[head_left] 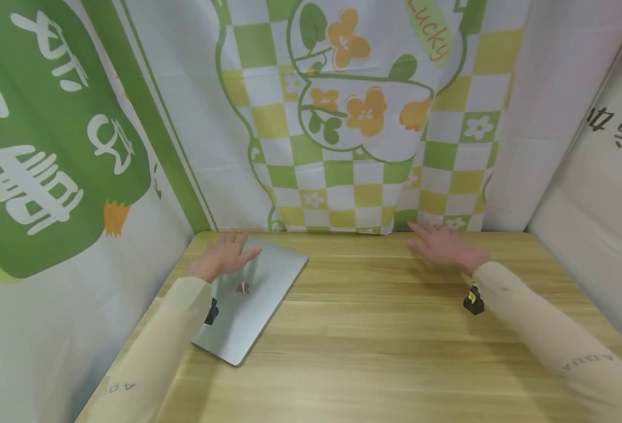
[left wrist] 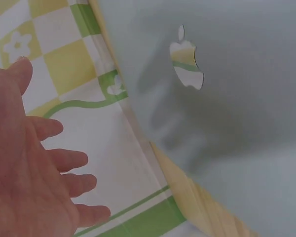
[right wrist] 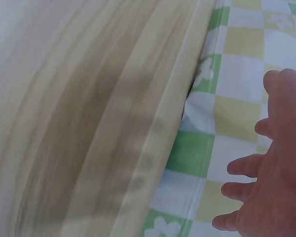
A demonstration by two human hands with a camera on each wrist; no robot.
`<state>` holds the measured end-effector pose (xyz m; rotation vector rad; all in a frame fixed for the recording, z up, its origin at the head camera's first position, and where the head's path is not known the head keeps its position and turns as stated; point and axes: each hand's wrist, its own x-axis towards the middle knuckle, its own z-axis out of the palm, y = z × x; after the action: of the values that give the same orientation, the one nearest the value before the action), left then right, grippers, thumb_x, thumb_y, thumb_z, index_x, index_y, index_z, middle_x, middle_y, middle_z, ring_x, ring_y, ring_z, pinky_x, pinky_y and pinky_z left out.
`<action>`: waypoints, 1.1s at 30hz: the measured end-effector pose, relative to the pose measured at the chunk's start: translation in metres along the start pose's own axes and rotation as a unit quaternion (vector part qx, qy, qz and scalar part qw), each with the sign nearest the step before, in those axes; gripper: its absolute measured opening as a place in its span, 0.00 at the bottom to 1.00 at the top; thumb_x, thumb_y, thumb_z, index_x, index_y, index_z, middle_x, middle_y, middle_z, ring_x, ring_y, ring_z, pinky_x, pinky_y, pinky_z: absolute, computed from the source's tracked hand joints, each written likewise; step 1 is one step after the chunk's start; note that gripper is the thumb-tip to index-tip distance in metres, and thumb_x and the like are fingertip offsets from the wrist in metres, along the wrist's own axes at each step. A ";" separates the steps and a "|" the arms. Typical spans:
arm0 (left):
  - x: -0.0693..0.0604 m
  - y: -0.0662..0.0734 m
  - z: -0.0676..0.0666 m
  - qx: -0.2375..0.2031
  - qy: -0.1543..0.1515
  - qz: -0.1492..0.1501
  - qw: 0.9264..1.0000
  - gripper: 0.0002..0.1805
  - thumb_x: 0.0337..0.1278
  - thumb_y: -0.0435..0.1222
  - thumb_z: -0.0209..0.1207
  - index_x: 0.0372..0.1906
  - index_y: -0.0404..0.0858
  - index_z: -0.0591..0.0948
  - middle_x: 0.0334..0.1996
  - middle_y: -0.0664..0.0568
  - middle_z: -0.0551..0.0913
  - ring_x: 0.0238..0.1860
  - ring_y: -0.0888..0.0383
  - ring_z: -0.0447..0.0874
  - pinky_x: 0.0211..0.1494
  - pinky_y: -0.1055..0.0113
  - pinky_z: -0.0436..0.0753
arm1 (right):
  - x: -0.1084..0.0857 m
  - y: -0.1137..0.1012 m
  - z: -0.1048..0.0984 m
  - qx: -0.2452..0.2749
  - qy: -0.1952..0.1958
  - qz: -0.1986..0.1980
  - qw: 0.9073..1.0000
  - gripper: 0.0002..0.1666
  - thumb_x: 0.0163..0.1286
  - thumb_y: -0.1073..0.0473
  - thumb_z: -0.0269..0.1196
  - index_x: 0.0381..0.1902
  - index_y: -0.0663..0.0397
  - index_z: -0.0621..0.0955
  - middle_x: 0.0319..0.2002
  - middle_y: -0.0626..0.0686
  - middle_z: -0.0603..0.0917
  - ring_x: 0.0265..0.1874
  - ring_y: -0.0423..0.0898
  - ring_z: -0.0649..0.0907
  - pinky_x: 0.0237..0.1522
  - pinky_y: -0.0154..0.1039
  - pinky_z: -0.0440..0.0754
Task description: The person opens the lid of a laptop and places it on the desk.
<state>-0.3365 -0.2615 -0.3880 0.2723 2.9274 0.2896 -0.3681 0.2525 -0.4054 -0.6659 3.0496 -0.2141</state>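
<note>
- The laptop (head_left: pixel 263 294), lid down, lies aslant on the left side of the table (head_left: pixel 374 329), one corner close to the table's far edge.
- Over that far left part of the table, the left hand (head_left: pixel 225 255) has its fingers spread and holds nothing; its shadow falls on the lid, so it seems to hover rather than touch.
- At the table's far edge, well to the right, the right hand (head_left: pixel 445 245) is likewise spread and holds nothing, in front of the checked cloth (head_left: pixel 337 173) hanging behind the table.
- The laptop should handle as a stiff, flat slab, moderately heavy for its thinness; the smooth lid (its apple-shaped logo (left wrist: pixel 187 64) shines like a mirror) may slip under dry fingers.
- It is probably fragile if dropped or pressed mid-lid, so the better hold would be both long sides, thumbs above, fingers beneath.
- Which side carries the hinge, I cannot tell.
</note>
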 end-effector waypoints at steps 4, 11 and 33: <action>-0.002 0.002 0.005 -0.011 -0.004 0.004 1.000 0.47 0.71 0.65 0.32 0.79 0.37 0.41 0.77 0.28 0.39 0.76 0.27 0.33 0.71 0.25 0.39 | 0.003 -0.009 0.006 0.024 -0.008 0.001 1.000 0.41 0.78 0.35 0.39 0.78 0.52 0.52 0.73 0.72 0.59 0.69 0.76 0.60 0.67 0.74 0.56; -0.007 0.002 0.013 -0.024 -0.018 0.001 1.000 0.47 0.70 0.66 0.30 0.79 0.36 0.42 0.76 0.27 0.42 0.75 0.27 0.36 0.72 0.26 0.41 | 0.012 -0.032 0.018 0.055 -0.005 -0.031 0.998 0.41 0.78 0.39 0.45 0.78 0.57 0.53 0.72 0.72 0.61 0.71 0.72 0.60 0.71 0.69 0.56; -0.034 -0.016 0.022 -0.140 0.010 -0.003 0.990 0.48 0.71 0.64 0.33 0.78 0.33 0.42 0.76 0.26 0.40 0.76 0.27 0.33 0.75 0.31 0.40 | 0.045 -0.094 0.046 0.151 0.002 -0.077 0.986 0.40 0.78 0.41 0.46 0.78 0.56 0.53 0.74 0.62 0.63 0.71 0.60 0.68 0.74 0.54 0.62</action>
<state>-0.3015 -0.2797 -0.4068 0.2192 2.8575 0.6960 -0.3679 0.1428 -0.4373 -0.8726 2.8770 -0.6643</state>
